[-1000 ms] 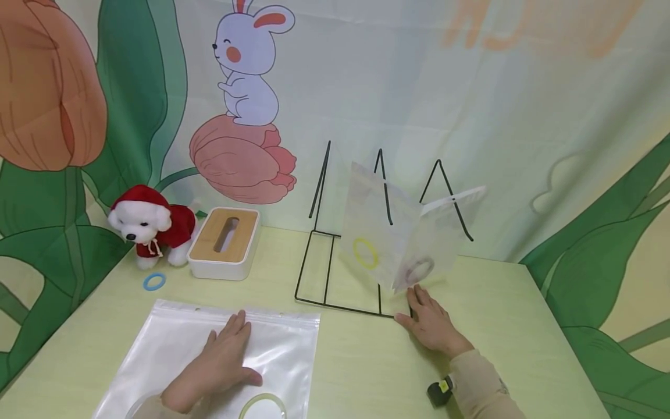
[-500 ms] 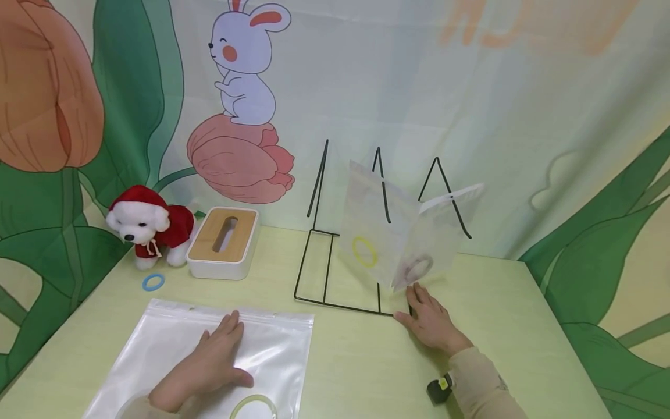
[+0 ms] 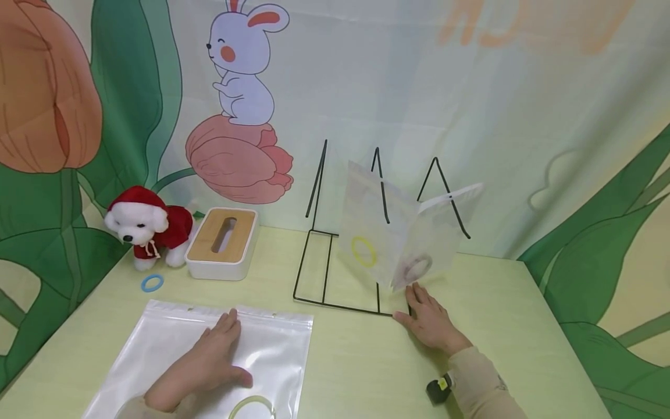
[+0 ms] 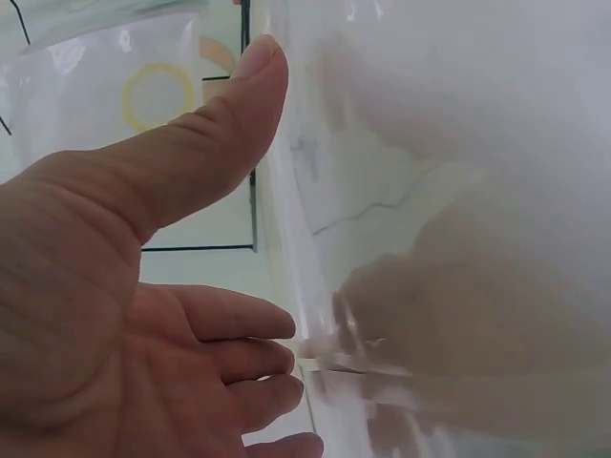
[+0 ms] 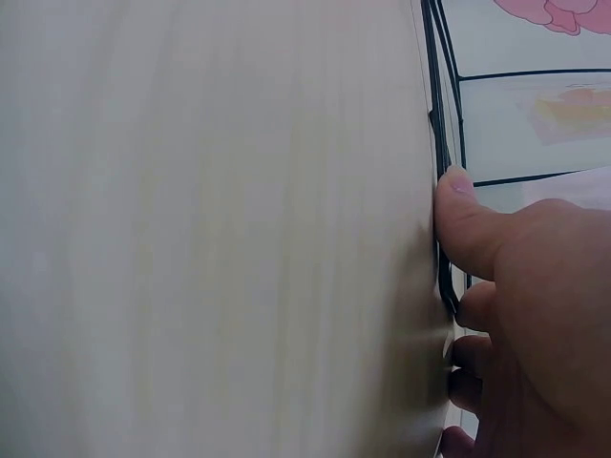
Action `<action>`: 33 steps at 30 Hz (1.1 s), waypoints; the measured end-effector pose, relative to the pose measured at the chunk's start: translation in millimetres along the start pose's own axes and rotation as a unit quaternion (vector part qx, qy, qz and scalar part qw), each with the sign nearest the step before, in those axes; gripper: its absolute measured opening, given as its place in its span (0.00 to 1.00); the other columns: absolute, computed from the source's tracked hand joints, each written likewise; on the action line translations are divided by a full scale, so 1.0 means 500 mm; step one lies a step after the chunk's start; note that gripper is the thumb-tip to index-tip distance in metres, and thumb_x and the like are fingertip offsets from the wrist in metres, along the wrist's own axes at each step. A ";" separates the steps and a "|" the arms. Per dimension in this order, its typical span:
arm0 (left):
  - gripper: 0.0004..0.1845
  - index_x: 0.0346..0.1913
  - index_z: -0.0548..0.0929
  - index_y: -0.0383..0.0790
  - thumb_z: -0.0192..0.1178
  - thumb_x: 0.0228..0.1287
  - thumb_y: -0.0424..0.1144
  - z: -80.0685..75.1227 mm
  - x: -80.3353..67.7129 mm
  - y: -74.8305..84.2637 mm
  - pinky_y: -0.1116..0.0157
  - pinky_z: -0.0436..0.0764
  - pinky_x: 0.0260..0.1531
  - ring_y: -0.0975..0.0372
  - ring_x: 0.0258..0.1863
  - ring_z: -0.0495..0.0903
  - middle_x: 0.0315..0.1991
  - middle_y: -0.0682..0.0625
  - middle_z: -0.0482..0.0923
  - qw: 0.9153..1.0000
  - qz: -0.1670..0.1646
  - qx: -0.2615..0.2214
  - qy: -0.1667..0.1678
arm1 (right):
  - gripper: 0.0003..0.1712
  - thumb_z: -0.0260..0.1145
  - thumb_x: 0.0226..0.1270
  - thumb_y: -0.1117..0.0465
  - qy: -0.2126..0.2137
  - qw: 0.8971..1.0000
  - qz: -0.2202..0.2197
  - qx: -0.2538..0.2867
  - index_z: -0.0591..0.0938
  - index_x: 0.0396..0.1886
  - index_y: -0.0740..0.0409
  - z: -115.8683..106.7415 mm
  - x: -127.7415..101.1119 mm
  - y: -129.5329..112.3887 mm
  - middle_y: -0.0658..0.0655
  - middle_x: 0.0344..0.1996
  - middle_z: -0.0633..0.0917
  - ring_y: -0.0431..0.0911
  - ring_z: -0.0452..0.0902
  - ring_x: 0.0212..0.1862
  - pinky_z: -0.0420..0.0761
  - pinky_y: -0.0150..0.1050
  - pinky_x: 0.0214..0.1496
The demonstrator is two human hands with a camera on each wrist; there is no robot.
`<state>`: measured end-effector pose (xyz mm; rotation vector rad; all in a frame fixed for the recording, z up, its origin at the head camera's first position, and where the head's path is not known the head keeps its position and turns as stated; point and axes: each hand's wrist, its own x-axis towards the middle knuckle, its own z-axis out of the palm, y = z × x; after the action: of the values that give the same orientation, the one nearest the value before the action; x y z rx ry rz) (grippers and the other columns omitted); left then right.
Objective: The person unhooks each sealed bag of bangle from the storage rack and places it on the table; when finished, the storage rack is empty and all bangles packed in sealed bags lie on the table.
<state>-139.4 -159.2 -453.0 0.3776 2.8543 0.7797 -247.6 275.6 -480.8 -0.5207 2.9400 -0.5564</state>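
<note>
1. The left hand (image 3: 201, 366), at the lower left of the head view, lies flat with fingers straight and spread on a clear plastic bag (image 3: 157, 343) that rests on the pale green table (image 3: 356, 361).
2. A yellow-green ring (image 3: 252, 406) shows at the bag's lower edge, just right of the left wrist.
3. In the left wrist view the thumb stretches up along the bag's edge (image 4: 296, 239), and the fingers lie straight against the film.
4. The right hand (image 3: 430, 322), lower right of centre, rests palm down on the table, fingers straight and slightly spread, gripping nothing.
5. Its fingertips (image 3: 413, 294) touch the front corner of the black wire rack (image 3: 319, 256); in the right wrist view the thumb (image 5: 463, 219) presses against the wire.
6. Two clear bags (image 3: 403, 233) stand in the rack at mid-frame; one holds a yellow ring (image 3: 363, 251), the other a dull pinkish ring (image 3: 419, 269).
7. At the left sit a stuffed dog (image 3: 143, 224), a blue ring (image 3: 152, 283) and a tissue box (image 3: 222, 242).
</note>
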 end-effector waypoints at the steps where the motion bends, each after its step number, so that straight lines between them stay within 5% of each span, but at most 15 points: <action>1: 0.58 0.62 0.63 0.16 0.76 0.32 0.54 -0.003 0.000 0.002 0.35 0.51 0.60 0.35 0.67 0.48 0.67 0.23 0.49 1.000 0.004 0.000 0.004 | 0.44 0.50 0.72 0.43 -0.001 1.000 0.001 0.001 0.49 0.72 0.70 0.000 0.000 0.000 0.70 0.72 0.45 0.65 0.39 0.71 0.48 0.68 0.64; 7: 0.49 0.60 0.66 0.17 0.73 0.44 0.52 -0.029 0.011 0.027 0.38 0.53 0.61 0.36 0.66 0.52 0.66 0.25 0.55 0.999 0.032 -0.012 0.040 | 0.44 0.50 0.72 0.42 -0.002 1.000 0.002 0.000 0.49 0.72 0.70 0.001 0.001 0.001 0.70 0.72 0.45 0.65 0.39 0.71 0.48 0.68 0.64; 14: 0.48 0.65 0.66 0.28 0.62 0.54 0.63 -0.054 0.035 0.074 0.44 0.58 0.62 0.42 0.67 0.56 0.68 0.34 0.58 0.996 0.039 -0.064 0.046 | 0.44 0.51 0.72 0.44 0.004 1.000 -0.002 0.000 0.50 0.71 0.71 0.000 -0.001 -0.002 0.71 0.71 0.46 0.65 0.41 0.71 0.49 0.68 0.64; 33: 0.40 0.71 0.59 0.49 0.52 0.61 0.65 -0.067 0.171 0.210 0.55 0.57 0.66 0.63 0.70 0.51 0.72 0.56 0.51 0.972 0.097 -0.201 0.078 | 0.43 0.52 0.72 0.45 0.009 1.000 0.003 0.009 0.50 0.71 0.70 -0.003 -0.006 -0.008 0.70 0.71 0.46 0.65 0.40 0.71 0.49 0.67 0.64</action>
<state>-207.6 -63.5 -377.6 0.5615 2.7226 1.4509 -244.0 273.7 -477.7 -0.5081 2.9500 -0.5904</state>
